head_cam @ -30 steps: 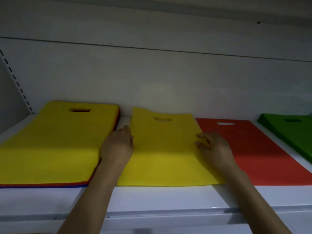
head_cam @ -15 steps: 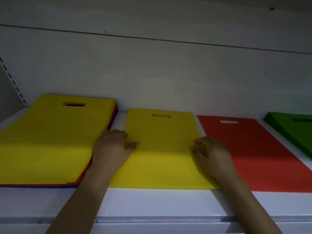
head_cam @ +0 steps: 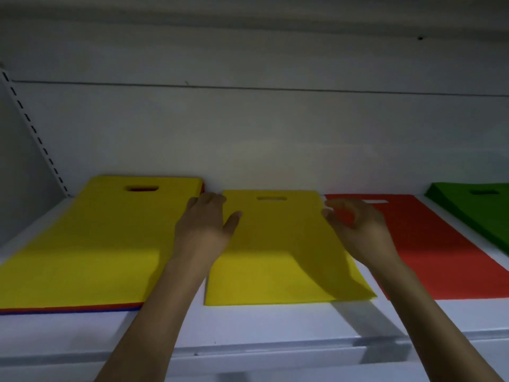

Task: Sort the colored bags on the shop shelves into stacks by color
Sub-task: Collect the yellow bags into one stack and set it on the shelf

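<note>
Left hand (head_cam: 202, 230) slid back, flat against yellow bag (head_cam: 275, 257); right hand (head_cam: 360, 230) lifted, loose, empty.

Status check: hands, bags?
Left hand flat on yellow bag, left edge. Right hand loose, empty, at right edge. Stack beside it mixed: red, blue beneath.

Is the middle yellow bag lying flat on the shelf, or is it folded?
Flat. The middle yellow bag lies spread on the shelf, no fold line, handle cutout showing.

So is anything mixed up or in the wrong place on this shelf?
Yes. The big pile on the left looks yellow on top, but red and blue edges peek out underneath at the front, so its colours are mixed.
</note>
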Tool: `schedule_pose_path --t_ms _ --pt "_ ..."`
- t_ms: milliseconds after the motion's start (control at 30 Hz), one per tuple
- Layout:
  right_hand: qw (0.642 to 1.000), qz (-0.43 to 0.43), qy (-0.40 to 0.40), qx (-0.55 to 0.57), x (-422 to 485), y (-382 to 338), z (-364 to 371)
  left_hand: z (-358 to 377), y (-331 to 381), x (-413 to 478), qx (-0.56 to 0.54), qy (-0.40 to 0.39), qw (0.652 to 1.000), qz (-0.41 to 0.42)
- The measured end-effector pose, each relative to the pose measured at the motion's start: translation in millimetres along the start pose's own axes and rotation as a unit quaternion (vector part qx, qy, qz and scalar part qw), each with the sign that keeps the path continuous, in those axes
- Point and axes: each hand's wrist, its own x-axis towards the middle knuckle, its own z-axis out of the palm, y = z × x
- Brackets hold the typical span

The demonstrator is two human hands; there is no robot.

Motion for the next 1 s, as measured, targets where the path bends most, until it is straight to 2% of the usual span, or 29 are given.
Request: schedule_pose_path --t_ms 200,400,500,633,733,867,1000 --pt "0.998 -0.041 -0.045 0.015 -1.6 -78.7 36.9 -54.7 -38.2 3.3 0.068 0.004 0.998 -0.018" --pt "0.998 -0.033 -0.026 0.037 -16.0 -159.7 103.4 -101.0 -146.9 -10.4 0.11 -0.035 0.991 -0.064" --pt "0.998 -0.019 -0.041 0.04 -22.8 -189.2 136.3 -115.1 -197.9 -19.8 0.095 -0.031 0.99 -0.098" --pt "0.993 -0.009 -0.097 -0.065 -29.3 -205.2 179.1 -112.5 -241.7 -29.6 0.086 -0.08 0.983 -0.145" --pt "0.982 0.017 -0.127 -0.139 -33.1 -206.9 198.8 -97.3 -260.3 -31.3 0.034 -0.114 0.975 -0.189" --pt "0.975 0.061 -0.147 -0.153 -40.0 -201.6 208.8 -83.2 -270.7 -32.3 -0.029 -0.119 0.962 -0.243" --pt "0.967 0.049 -0.151 -0.202 -42.1 -199.3 212.0 -80.7 -275.6 -33.1 -0.033 -0.123 0.964 -0.235"
